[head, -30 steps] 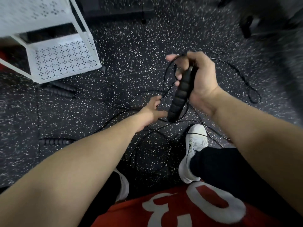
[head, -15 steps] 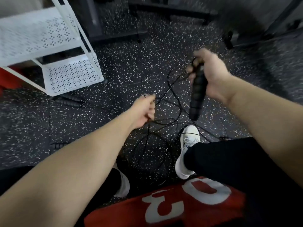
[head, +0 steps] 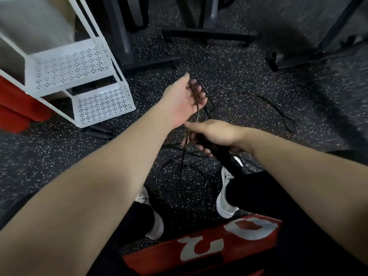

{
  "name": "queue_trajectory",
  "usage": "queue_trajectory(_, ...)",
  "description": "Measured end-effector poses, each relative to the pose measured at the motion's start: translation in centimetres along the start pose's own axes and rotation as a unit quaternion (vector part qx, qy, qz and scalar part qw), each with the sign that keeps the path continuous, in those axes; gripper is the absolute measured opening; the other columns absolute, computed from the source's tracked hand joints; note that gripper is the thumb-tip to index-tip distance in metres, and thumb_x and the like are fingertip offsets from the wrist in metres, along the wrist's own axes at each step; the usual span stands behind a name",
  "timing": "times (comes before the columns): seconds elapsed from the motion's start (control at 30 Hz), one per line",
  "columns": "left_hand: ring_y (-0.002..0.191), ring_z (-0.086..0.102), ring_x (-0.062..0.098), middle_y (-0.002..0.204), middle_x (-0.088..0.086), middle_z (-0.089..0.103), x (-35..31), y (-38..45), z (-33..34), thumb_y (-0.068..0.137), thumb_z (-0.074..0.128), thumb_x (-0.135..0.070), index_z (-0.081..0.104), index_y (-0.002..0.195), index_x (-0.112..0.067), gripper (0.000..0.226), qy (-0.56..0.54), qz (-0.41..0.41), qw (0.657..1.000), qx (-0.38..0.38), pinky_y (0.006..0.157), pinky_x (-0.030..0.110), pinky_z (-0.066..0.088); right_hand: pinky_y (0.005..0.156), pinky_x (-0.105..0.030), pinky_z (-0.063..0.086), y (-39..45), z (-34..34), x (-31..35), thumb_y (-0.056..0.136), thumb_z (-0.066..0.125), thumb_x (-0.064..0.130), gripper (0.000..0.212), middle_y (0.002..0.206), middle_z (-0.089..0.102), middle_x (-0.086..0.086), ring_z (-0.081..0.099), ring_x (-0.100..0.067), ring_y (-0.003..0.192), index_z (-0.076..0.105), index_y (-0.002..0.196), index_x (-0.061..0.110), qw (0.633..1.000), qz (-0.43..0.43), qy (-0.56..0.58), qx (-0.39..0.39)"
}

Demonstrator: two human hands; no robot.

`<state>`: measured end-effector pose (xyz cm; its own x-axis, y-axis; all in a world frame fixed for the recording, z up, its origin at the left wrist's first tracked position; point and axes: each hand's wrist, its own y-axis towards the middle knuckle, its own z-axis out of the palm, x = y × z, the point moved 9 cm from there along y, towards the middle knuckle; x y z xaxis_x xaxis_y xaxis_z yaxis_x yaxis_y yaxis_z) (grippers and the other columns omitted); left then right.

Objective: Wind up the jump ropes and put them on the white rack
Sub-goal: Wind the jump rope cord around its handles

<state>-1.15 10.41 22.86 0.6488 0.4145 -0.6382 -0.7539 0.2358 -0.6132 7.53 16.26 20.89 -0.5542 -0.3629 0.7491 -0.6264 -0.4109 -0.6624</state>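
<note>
holding a black handle, the right hand sits low in the middle of the view, its grip closed around the handle's upper part, with the lower end pointing down toward a white shoe. the left hand is raised just beyond it, palm turned up and fingers curled, and thin strands of the black jump rope run through those fingers; its grip looks loosely closed on the cord, though blur makes the exact hold hard to tell. the cord drops from the left hand down to the right hand, so the two are joined by a short stretch of it.

the rest of the rope lies loose on the speckled dark floor, in tangled loops between the feet and in one long loop trailing off to the right. another pair of black handles lies on the floor just beside the foot of the white rack, which stands at upper left with two perforated shelves. dark metal equipment legs stand beyond the rack. a second white shoe shows below the left forearm.
</note>
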Motion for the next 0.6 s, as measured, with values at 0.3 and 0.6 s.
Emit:
queue_trajectory(0.3,0.106,0.052,0.019,0.114,0.001,0.057,5.1,-4.0,-11.5,0.11,0.035,-0.03,0.053,0.125,-0.012,0.03,0.308,0.137,0.912,-0.232,0.091,0.034,0.039,0.044,-0.02,0.035,-3.3,-4.3,2.2,0.105,0.043,0.042,0.039,0.062,0.047,-0.001,0.036,-0.013,0.047,0.061,0.084,0.014,0.926,-0.089,0.351,-0.103)
queue_trajectory(0.6,0.124,0.059,0.024,0.166,0.009,0.026,18.6,-4.8,-13.0,0.094,0.066,-0.001,0.023,0.161,-0.032,0.086,0.67,-0.064,0.734,0.088,0.094,0.027,0.053,0.045,-0.02,0.035,-5.0,-4.3,2.6,0.104,0.046,0.034,0.035,0.065,0.047,0.0,0.037,-0.01,0.049,0.059,0.079,0.014,0.835,-0.123,0.525,-0.113)
